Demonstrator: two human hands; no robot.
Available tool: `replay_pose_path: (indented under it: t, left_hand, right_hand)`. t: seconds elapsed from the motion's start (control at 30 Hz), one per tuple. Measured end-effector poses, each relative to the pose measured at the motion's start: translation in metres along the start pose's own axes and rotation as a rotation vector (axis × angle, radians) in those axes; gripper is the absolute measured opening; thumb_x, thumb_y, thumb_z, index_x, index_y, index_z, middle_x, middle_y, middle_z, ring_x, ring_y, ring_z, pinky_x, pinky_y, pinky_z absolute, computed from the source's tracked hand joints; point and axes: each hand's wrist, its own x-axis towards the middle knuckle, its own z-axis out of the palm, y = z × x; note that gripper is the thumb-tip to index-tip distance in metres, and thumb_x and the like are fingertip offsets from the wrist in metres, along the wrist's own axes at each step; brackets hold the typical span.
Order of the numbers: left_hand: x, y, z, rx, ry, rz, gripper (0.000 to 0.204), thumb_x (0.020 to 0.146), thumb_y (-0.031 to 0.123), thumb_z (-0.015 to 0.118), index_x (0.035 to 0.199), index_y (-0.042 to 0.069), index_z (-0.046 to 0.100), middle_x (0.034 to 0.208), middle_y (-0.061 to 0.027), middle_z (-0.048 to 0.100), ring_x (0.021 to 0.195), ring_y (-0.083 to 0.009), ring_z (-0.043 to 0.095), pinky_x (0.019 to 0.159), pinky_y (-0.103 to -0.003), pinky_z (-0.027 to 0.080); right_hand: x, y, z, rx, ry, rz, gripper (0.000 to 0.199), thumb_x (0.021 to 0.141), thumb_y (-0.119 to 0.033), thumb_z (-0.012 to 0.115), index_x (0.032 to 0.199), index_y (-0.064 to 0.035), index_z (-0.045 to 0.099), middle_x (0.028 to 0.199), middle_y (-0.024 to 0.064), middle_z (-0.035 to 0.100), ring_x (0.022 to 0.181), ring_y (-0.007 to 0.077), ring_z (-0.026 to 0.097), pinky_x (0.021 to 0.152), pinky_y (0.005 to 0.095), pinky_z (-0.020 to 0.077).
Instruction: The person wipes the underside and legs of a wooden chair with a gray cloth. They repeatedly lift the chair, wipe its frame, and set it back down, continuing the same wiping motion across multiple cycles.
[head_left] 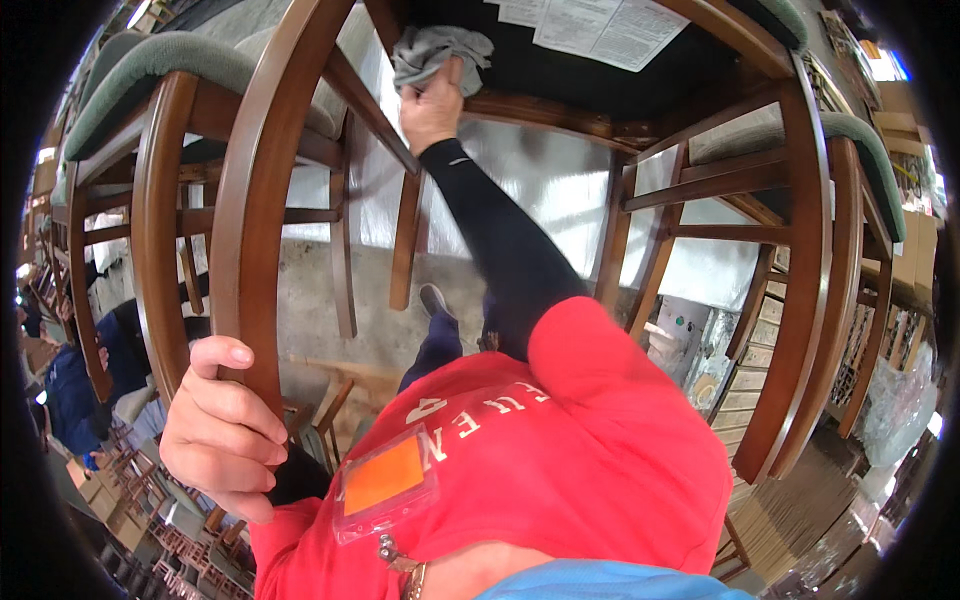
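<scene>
A dark brown wooden chair [250,200] is tipped so that its underside faces me, with black lining [540,75] and white printed labels [610,32] under the seat. My left hand [225,430] curls its fingers around the end of one chair leg at the lower left. Stretched far out, my right hand [435,105] presses a crumpled grey cloth [440,55] against the inner corner of the seat frame. Part of the cloth and the frame behind it are hidden by that hand.
Wooden chairs with grey-green padded seats stand close on the left [165,85] and right [850,150]. Clear plastic wrap [895,410] hangs at the far right. Another person [75,385] is at the left, among stacked chair frames. Concrete floor [370,330] shows below.
</scene>
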Motion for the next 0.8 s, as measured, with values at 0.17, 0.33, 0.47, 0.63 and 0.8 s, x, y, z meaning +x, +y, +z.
replay_pose_path:
  t: [0.17,0.33,0.47,0.63,0.8]
  left_hand:
    - [-0.004,-0.001,0.001,0.024,-0.005,0.035,0.03,0.091,0.043,0.07,0.076,0.018,0.063,0.062,0.0044,0.066,0.06,-0.0103,0.064,0.1,-0.05,0.024]
    - [-0.011,-0.001,0.005,0.036,0.023,0.069,0.031,0.089,0.047,0.07,0.076,0.02,0.064,0.06,0.0056,0.065,0.059,-0.008,0.062,0.099,-0.049,0.023]
    - [-0.009,0.001,-0.005,0.024,0.029,0.082,0.03,0.089,0.049,0.069,0.078,0.022,0.064,0.061,0.0065,0.066,0.061,-0.0083,0.064,0.1,-0.049,0.022]
    - [-0.02,0.007,0.0,0.085,0.028,-0.037,0.03,0.091,0.049,0.068,0.079,0.021,0.065,0.065,0.0064,0.069,0.063,-0.0089,0.065,0.1,-0.049,0.022]
    - [-0.014,-0.002,-0.012,0.067,-0.074,0.022,0.03,0.091,0.049,0.068,0.082,0.021,0.065,0.067,0.0066,0.069,0.064,-0.0093,0.065,0.1,-0.051,0.022]
  right_hand:
    - [-0.028,0.057,-0.033,-0.26,-0.497,-0.205,0.049,0.072,-0.019,0.072,0.117,-0.0047,0.06,0.116,0.0138,0.058,0.09,0.037,0.068,0.077,0.0483,0.0549]
    - [-0.052,0.081,-0.02,-0.373,-0.994,-0.243,0.032,0.082,-0.019,0.061,0.112,-0.0079,0.063,0.117,0.0142,0.065,0.092,0.0352,0.068,0.08,0.047,0.055]
    - [-0.065,0.139,0.01,-0.492,-0.837,-0.299,0.024,0.084,-0.023,0.055,0.09,-0.0084,0.073,0.099,0.0202,0.072,0.094,0.038,0.07,0.091,0.0466,0.0515]
    - [-0.105,0.112,-0.032,-0.378,-0.705,-0.219,0.015,0.076,-0.019,0.063,0.068,-0.0077,0.069,0.071,0.0196,0.067,0.066,0.0373,0.068,0.063,0.0498,0.0551]
    - [-0.078,0.141,-0.158,-0.359,-0.054,0.021,0.03,0.072,-0.009,0.06,0.101,-0.0019,0.063,0.101,0.0249,0.064,0.096,0.0408,0.064,0.079,0.0498,0.0527]
